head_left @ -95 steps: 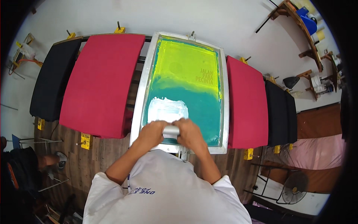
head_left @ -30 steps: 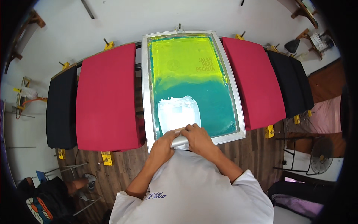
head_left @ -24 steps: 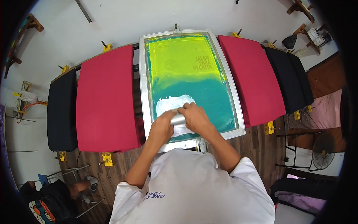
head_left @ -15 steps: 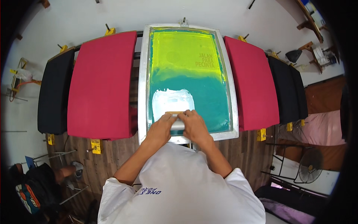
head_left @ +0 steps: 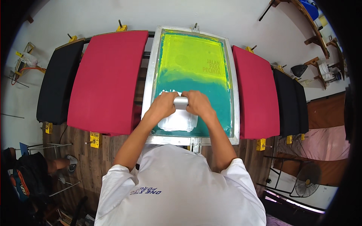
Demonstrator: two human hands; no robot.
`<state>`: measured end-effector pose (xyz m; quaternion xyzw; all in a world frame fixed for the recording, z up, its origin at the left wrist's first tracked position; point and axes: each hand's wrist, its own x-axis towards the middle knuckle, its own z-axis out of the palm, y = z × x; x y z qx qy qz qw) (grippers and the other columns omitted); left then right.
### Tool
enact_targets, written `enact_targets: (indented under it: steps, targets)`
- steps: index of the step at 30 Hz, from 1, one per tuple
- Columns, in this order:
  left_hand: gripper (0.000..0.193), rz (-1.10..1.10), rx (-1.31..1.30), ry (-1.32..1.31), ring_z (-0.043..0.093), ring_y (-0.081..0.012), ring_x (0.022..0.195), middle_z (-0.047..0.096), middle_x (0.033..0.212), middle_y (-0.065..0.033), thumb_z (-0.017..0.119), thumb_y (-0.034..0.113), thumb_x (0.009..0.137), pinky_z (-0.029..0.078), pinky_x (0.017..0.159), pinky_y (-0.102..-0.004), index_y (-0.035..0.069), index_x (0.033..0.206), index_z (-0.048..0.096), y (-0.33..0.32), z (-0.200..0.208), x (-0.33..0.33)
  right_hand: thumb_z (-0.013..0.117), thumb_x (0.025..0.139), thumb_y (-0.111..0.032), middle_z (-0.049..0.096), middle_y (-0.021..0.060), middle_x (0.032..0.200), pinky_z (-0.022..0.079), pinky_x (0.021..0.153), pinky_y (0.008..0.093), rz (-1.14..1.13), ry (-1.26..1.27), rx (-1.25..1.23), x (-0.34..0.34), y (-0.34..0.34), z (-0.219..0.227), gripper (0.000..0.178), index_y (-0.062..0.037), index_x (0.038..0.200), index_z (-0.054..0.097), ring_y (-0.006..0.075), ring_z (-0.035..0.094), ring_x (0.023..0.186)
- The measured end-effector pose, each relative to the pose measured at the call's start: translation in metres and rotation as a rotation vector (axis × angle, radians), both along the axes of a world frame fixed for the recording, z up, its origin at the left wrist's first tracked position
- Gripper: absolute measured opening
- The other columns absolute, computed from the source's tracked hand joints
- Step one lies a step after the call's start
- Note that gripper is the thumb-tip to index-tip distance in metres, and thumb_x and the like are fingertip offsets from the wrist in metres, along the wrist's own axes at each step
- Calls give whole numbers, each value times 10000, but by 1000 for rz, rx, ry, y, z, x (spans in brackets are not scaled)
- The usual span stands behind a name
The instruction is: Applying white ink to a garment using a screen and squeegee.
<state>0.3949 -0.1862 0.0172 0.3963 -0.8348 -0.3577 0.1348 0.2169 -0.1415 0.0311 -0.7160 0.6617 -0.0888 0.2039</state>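
Both hands grip a silver-handled squeegee (head_left: 181, 100) over a screen-printing frame (head_left: 235, 113) with a pale metal rim. My left hand (head_left: 164, 104) is closed around its left end, and my right hand (head_left: 198, 103) holds the right end. The mesh (head_left: 215, 113) is teal in the near part and bright yellow-green in the far part, with lettering at the upper right. A patch of white ink (head_left: 178, 123) lies on the mesh on my side of the squeegee. The squeegee's lower edge is hidden by my hands and the handle.
Red fabric-covered boards stand left (head_left: 107, 83) and right (head_left: 256, 94) of the frame, with black boards (head_left: 60, 83) farther out. Yellow brackets (head_left: 95, 140) jut from beneath them. A person's leg and shoe (head_left: 71, 162) show at lower left. A fan (head_left: 308, 180) stands at lower right.
Both hands have pushed the squeegee away from me, up the mesh. The white patch, earlier mostly beyond the squeegee, now shows mainly on my side. The whole view has shifted slightly.
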Motion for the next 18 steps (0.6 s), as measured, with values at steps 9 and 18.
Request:
enact_targets:
  steps: [9, 18]
  targets:
    - [387, -5, -3, 123, 665, -423, 912, 694, 1024, -222, 564, -95, 756, 542, 809, -483, 24, 1108, 672, 48, -2, 19, 664, 628, 35, 653, 186, 929, 519, 792, 472, -1, -67, -35, 17, 51, -9, 402, -61, 1018, 681, 403, 608, 883]
    - [458, -127, 168, -9, 654, -429, 937, 670, 1042, -254, 549, -91, 725, 526, 836, -489, 10, 1162, 641, 87, 24, 40, 658, 635, 6, 660, 152, 957, 506, 813, 461, -19, -108, 154, 32, 101, 14, 410, -60, 1039, 694, 372, 606, 925]
